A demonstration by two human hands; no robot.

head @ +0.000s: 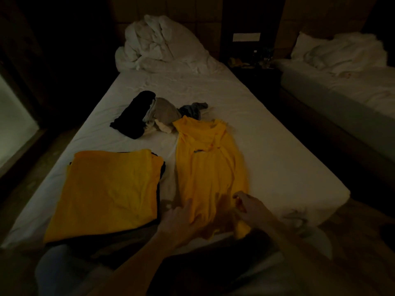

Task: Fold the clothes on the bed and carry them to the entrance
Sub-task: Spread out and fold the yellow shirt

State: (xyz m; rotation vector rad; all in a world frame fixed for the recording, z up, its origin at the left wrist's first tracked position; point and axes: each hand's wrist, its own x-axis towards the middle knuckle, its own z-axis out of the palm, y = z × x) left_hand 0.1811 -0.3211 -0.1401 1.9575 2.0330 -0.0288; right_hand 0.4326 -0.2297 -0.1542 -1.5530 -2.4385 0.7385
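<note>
Head view shows a dim room with a white-sheeted bed (245, 116) running from near to far. A yellow garment (205, 167) lies lengthwise on the near right part of the sheet, its sides already turned inward to form a narrow strip, collar at the far end. Both hands work the near hem of this strip. The left hand (181, 218) rests flat with fingers spread on the near left edge, which appears to pin the cloth so it does not slide. The right hand (250, 208) is closed on the near right corner, with fabric bunched under its fingers; this grip is judged to prepare a lift of the hem toward the collar. The hands are near each other but apart. To the left, a folded yellow garment (106, 193) sits on top of darker folded items, forming the finished stack; its position just beside the working area likely keeps transfers short. Farther up the bed, an unfolded pile (149, 114) of black, grey and pale clothes awaits folding. A crumpled white duvet (160, 43) is pushed to the far end, leaving the sheet free for folding. A second bed (342, 82) stands at the right. Carrying has not begun.
</note>
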